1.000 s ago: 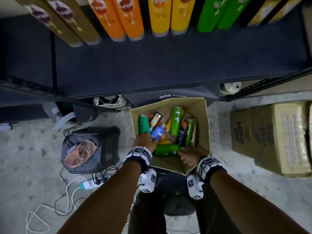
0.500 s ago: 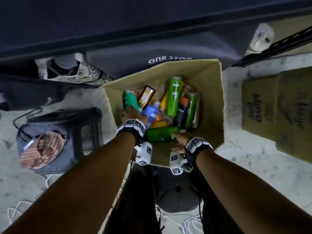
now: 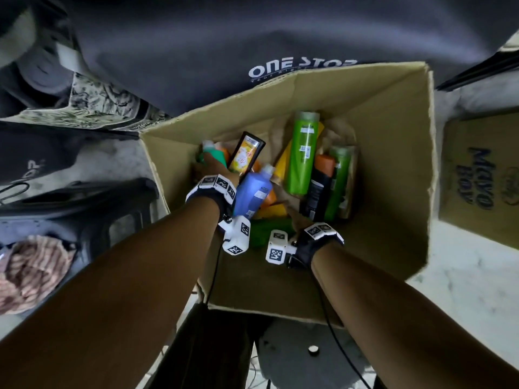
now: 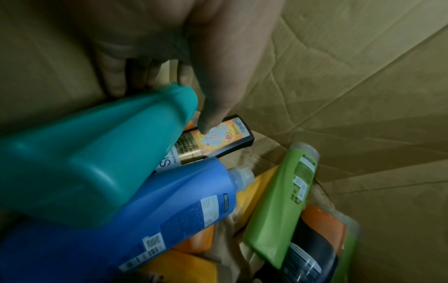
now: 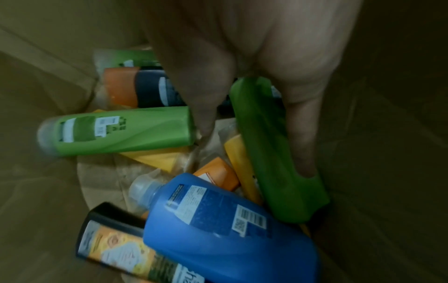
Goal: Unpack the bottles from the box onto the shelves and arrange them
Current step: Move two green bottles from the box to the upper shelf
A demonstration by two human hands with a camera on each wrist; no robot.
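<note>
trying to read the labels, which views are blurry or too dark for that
Head view: sharp enough; the light green bottle is well lit, edges bend from the wide lens. Left wrist view: dim, the teal bottle is smeared by motion. Right wrist view: dimmest and soft; only the blue bottle shows a barcode.

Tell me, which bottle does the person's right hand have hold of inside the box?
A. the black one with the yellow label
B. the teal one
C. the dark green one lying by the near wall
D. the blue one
C: in the right wrist view the right hand has its fingers curled around the dark green bottle.
</note>
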